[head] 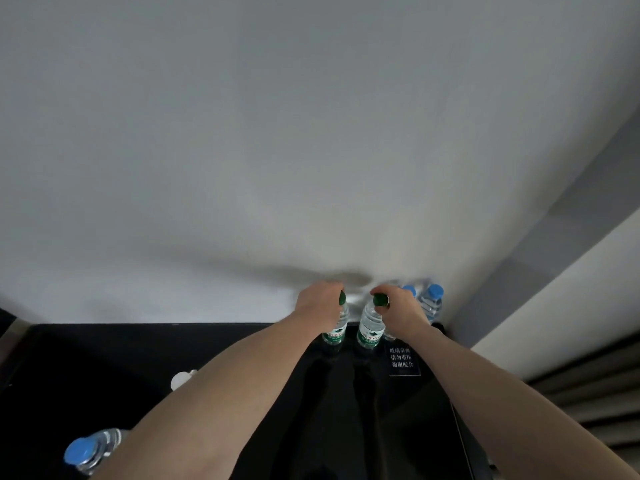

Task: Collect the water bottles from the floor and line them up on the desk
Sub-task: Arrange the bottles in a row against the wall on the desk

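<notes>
- The left hand (320, 299) is curled over the green cap of one bottle (336, 329); the right hand (401, 306) grips the green cap of a second green bottle (370, 329) just beside it.
- Both green-labelled bottles stand upright, or nearly so, at the far edge of the black desk (104, 358), close to the white wall (311, 133). Whether their bases already rest on the desk I cannot tell.
- Right of them, partly behind the right hand, stand two blue-capped bottles (433, 304), touching or nearly so, already in the row.
- One more blue-capped bottle (91, 450) shows at the near left, by the left forearm; whether it stands on the desk or lower I cannot tell.
- Contents: the clear bottles look full or nearly full of water, caps on.
- Handling, as I judge it: full bottles are fairly heavy, thin-walled and slightly yielding, smooth at the label. The cap grip suits setting down; the ribbed cap gives purchase, though a bottle can swing.
- A small sign (401, 358) with white print lies on the desk near the row.
</notes>
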The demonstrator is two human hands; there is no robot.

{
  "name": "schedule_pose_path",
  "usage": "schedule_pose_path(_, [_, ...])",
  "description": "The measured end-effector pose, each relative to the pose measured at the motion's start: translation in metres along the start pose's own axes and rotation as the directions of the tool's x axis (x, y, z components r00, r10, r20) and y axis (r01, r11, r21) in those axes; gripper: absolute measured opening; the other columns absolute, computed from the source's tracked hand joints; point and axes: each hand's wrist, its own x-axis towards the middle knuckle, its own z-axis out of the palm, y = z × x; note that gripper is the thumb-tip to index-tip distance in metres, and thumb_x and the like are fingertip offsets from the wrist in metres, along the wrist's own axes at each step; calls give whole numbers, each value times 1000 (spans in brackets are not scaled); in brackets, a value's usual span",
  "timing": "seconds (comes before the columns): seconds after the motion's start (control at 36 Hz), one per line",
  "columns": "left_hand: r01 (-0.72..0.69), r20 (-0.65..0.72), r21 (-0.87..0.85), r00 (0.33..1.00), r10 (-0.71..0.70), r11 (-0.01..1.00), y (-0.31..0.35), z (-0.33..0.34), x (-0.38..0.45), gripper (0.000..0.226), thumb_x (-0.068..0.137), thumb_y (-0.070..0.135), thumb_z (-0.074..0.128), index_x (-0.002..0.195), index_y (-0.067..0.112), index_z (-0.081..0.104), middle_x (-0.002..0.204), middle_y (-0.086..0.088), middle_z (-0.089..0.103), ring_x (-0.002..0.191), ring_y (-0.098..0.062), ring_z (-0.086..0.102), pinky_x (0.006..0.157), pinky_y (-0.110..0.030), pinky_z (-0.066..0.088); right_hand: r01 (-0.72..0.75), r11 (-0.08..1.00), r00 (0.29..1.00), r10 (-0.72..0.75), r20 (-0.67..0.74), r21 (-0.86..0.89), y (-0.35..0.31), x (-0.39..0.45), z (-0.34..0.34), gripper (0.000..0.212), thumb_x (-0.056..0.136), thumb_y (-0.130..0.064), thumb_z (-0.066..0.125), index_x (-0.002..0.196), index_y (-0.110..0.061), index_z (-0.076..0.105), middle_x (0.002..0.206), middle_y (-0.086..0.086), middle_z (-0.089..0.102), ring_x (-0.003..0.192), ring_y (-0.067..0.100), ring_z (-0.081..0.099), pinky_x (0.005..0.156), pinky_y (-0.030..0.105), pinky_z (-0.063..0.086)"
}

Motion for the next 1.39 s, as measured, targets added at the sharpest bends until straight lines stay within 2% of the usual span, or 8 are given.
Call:
schedule_pose_path(0.14, [-11, 6, 12, 1000, 11, 1000, 8, 7, 9, 25, 83, 0, 62, 96, 20, 53, 91, 0, 62, 78, -22, 56, 64, -32, 41, -8, 1000, 1000, 8, -7, 4, 6, 9, 0, 39, 89, -2, 59, 120, -26, 68, 117, 1, 69, 86, 13, 57, 76, 25, 45])
schedule_pose_path(0.64, [-55, -13, 44, 998, 55, 998, 23, 19, 28, 39, 86, -9, 54, 119, 11, 57, 104, -10, 69, 91, -32, 67, 66, -35, 47, 36, 999, 999, -36, -4, 6, 11, 24, -7, 45, 90, -5, 65, 128, -28, 65, 128, -4, 66, 108, 19, 64, 96, 33, 51])
schedule_pose_path(0.89, [-17, -24, -53, 1000, 15, 998, 29, 14, 22, 23, 90, -6, 51, 109, 8, 55, 98, -12, 65, 89, -32, 63, 72, -43, 54, 71, 998, 998, -71, 1, 0, 8, 6, -14, 58, 87, 1, 66, 137, -25, 58, 138, -4, 57, 104, 18, 64, 94, 32, 50])
schedule_pose_path(1.0, [-25, -43, -100, 999, 21, 995, 33, 6, 14, 26, 91, 2, 59, 116, 11, 56, 104, -8, 65, 94, -30, 63, 77, -43, 54, 90, 995, 995, -88, -46, 52, 5, -10, -20, 54, 87, 6, 59, 131, -25, 61, 135, -6, 55, 96, 12, 64, 87, 26, 52])
schedule_pose_path(1.11, [-65, -60, -110, 996, 59, 992, 30, -9, -14, 50, 88, 7, 65, 135, 20, 53, 130, -2, 61, 111, -27, 61, 86, -38, 52, 119, 981, 990, -106, -89, 151, 3, -46, -23, 50, 89, 8, 52, 126, -24, 63, 132, -11, 53, 95, 7, 61, 86, 18, 48])
schedule_pose_path(1.19, [-96, -77, -166, 994, 84, 981, 19, -21, -59, 48, 93, 18, 66, 137, 29, 52, 141, 9, 55, 120, -16, 58, 96, -30, 48, 111, 965, 991, -89, -99, 237, 1, -87, -16, 45, 92, -1, 56, 126, -30, 62, 127, -19, 50, 91, -2, 61, 76, 5, 43])
schedule_pose_path(1.28, [-75, -71, -283, 996, 57, 956, -3, -30, -126, 40, 96, 33, 63, 134, 41, 53, 138, 22, 53, 114, 2, 55, 103, -27, 48, 86, 937, 996, -72, -53, 338, 2, -135, 1, 45, 90, -8, 64, 125, -36, 60, 123, -24, 52, 96, -3, 61, 77, 7, 47])
schedule_pose_path(1.39, [13, -95, -331, 994, -47, 944, -38, -32, -224, 36, 94, 36, 63, 127, 48, 54, 135, 34, 48, 122, 13, 48, 99, -20, 49, 53, 913, 993, -90, 71, 404, -4, -193, 27, 46, 89, -13, 66, 122, -44, 59, 121, -26, 52, 102, -5, 58, 79, 14, 52])
